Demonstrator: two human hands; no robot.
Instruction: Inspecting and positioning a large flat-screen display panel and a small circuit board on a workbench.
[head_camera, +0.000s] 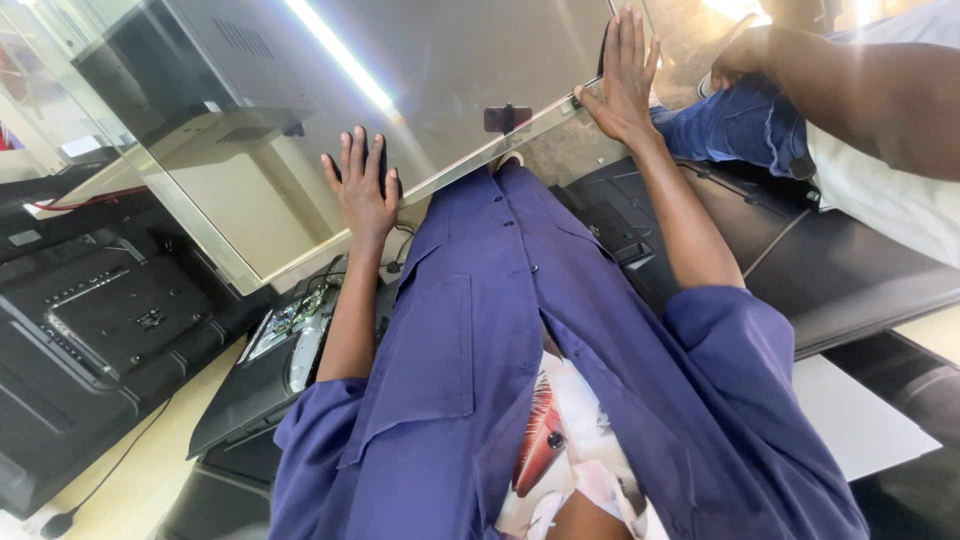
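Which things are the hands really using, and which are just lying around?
In use:
- left hand, flat on the sheet
- right hand, flat at its corner
- big shiny sheet

Lying about:
- opened screen back with a circuit board
- black screen back
- white sheet
- another person's arm

We look down our own body at a large flat panel sheet (400, 110) lying ahead of us. Our left hand (362, 190) rests flat on its near edge, left of centre; our right hand (625, 80) lies flat at its near right corner. Under and to the left of the sheet sits an opened television back (110, 320), with a circuit board (290, 325) beside our left forearm. Another person's leg (745, 125) is at upper right.
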